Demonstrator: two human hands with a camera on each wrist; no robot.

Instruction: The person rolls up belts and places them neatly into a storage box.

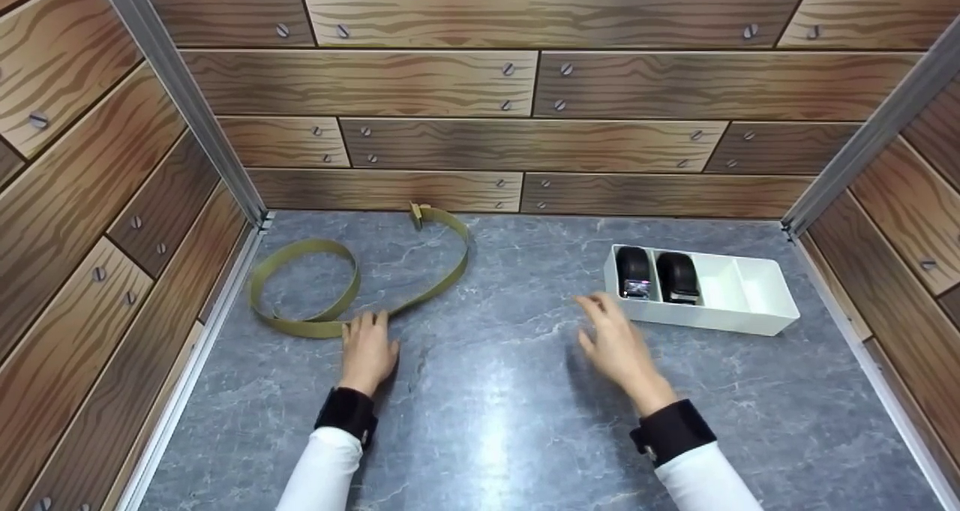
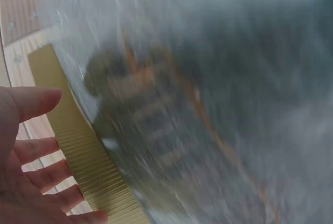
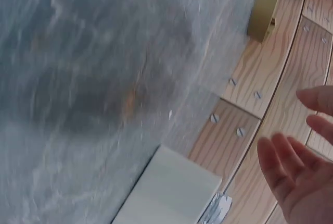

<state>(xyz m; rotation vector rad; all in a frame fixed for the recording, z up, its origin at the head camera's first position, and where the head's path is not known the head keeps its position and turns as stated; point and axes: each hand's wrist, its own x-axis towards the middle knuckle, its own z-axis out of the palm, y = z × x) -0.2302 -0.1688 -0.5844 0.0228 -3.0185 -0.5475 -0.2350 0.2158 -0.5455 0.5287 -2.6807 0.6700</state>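
my left hand (image 1: 367, 350) lies with fingers straight and relaxed on the grey marbled tabletop (image 1: 495, 413), fingertips touching the olive-green woven webbing belt (image 1: 330, 323); it grasps nothing. the belt lies flat in a loose figure-of-eight near the back left corner, its buckle end (image 1: 417, 212) against the wood-plank back wall (image 1: 525, 143), so the near strand is the easiest part to reach. my right hand (image 1: 616, 342) hovers released, fingers spread, just beside the white plastic divided tray (image 1: 757, 290). two black rolled belts (image 1: 656, 275) fill its left compartments, the right ones are free.

Grey marble tabletop (image 1: 487, 421), wood-plank walls (image 1: 525, 143)
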